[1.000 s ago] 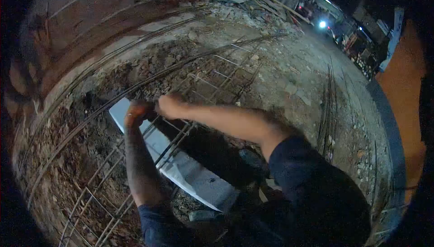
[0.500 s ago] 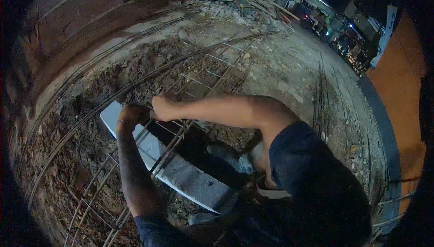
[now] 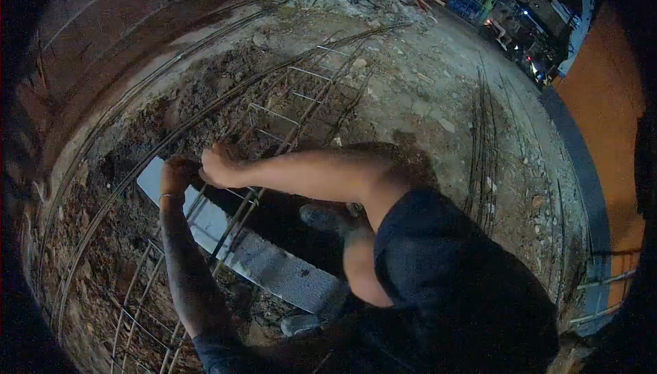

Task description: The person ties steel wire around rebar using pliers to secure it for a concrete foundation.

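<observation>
Hands [image 3: 222, 166] close together over rebar [image 3: 235, 227]

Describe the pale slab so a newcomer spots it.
From the orange wall at right, go left across to the person's left hand. The slab slants down and right from there. It is broad, pale and straight-edged, unlike the thin rods crossing it.

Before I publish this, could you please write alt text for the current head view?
A person's left hand and right hand are close together at a ladder-like metal bar frame crossing over a long pale block amid dug-up soil; anything they hold is unclear. An orange wall stands at the picture's right.
</observation>
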`<state>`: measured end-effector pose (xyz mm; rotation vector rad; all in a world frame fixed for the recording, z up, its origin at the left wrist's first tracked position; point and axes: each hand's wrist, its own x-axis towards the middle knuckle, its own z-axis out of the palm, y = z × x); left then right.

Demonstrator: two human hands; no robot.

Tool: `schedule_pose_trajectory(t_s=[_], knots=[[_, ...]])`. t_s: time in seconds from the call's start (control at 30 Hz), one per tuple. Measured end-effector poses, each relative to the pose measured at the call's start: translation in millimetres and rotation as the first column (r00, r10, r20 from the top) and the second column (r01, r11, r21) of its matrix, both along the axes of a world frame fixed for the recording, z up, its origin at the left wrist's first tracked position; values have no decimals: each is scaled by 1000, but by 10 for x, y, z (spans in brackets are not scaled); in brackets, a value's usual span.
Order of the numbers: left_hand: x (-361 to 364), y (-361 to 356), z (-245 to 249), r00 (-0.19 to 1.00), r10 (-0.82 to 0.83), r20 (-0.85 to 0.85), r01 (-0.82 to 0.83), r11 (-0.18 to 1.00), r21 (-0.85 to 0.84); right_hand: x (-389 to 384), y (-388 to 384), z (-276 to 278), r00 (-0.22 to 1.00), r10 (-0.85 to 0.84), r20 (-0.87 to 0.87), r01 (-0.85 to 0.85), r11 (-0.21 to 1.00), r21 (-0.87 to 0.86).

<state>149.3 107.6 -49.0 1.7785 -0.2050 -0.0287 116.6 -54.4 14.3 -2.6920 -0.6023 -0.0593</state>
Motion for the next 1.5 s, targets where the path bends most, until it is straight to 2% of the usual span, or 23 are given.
schedule_pose_trajectory(t_s=[0.03, 0.07, 0.1, 0.13, 0.17, 0.2, 0.23, 0.27, 0.3, 0.37, 0.43, 0.47, 0.57, 0.6, 0.63, 0.7, 0.83, 0.9, 1.07, 1.23, 1.33, 1.43, 1.5], knots=[[111, -9, -157, 990, 27, 141, -43, 993, 111, 69, 41, -115, 998, -61, -18, 61, 997, 36], [171, 77, -241, 959, 52, 278, -117, 968, 220, 336, -2, -589, 988, 7, 156, -18, 997, 69], [-208, -207, 407, 992, 110, -64, -94, 972, 216, 626, 69, -1091, 943, 92, 320, -132, 986, 105], [-13, -121, 164, 967, -58, 247, -103, 801, 590, 802, 76, -1207, 937, 173, 304, -222, 966, 135], [28, -95, -16, 985, 54, 165, -113, 920, 376, 923, 57, -1272, 826, 458, 329, -445, 888, -119], [-138, -164, 232, 972, 105, 208, -179, 908, 379, 945, 9, -1303, 629, 711, 314, -612, 702, -364], [-108, -134, 162, 941, 146, 306, -279, 847, 453, 259, -186, -229, 897, 408, 167, -420, 907, 39], [1, -68, -97, 895, 216, 389, -364, 859, 360, 373, -221, -144, 890, 450, -72, -455, 870, -188], [-277, -164, 442, 954, 211, 214, -291, 828, 479, 211, -216, 335, 847, 414, -334, -474, 872, -121], [-292, -188, 356, 921, 269, 282, -367, 841, 397, 663, -322, -218, 833, 457, -313, -521, 837, -166], [-375, -247, 479, 942, 292, 164, -330, 897, 295, 576, -344, 114, 787, 496, -366, -556, 827, -76], [-412, -271, 561, 926, 238, 292, -347, 842, 414, 552, -356, 271, 759, 515, -399, -560, 828, 4], [-409, -288, 585, 946, 303, 114, -322, 838, 440, 835, -410, 235, 605, 681, -413, -715, 692, 94], [-399, -291, 569, 941, 324, 96, -331, 827, 455, 829, -390, 401, 629, 604, -490, -677, 735, 36], [-374, -293, 547, 935, 321, 151, -355, 852, 385, 913, -340, 434, 609, 621, -493, -691, 721, 53], [-356, -309, 506, 919, 345, 191, -391, 861, 326, 1050, -204, 534, 493, 803, -333, -867, 483, -120], [-363, -372, 667, 928, 373, -6, -356, 893, 276, 1217, -34, 777, 326, 930, -171, -921, 271, -279], [-349, -363, 646, 911, 411, -20, -363, 826, 431, 1317, 71, 659, 267, 953, -141, -942, 227, -247], [-321, -427, 698, 876, 466, -127, -366, 812, 456, 1533, 136, 496, 139, 990, -17, -987, 137, -88], [-389, -516, 706, 865, 495, 77, -493, 812, 312, 1766, 230, 374, 138, 974, -177, -986, 152, 72], [-440, -595, 759, 833, 554, -2, -514, 774, 369, 1858, 295, 283, 53, 983, -178, -984, 82, 161], [-515, -653, 830, 849, 522, 81, -519, 797, 309, 1877, 403, 357, 42, 977, -208, -995, 59, 76], [-548, -673, 927, 882, 468, 60, -443, 778, 445, 1886, 538, 337, -33, 992, -122, -998, -25, 60]])
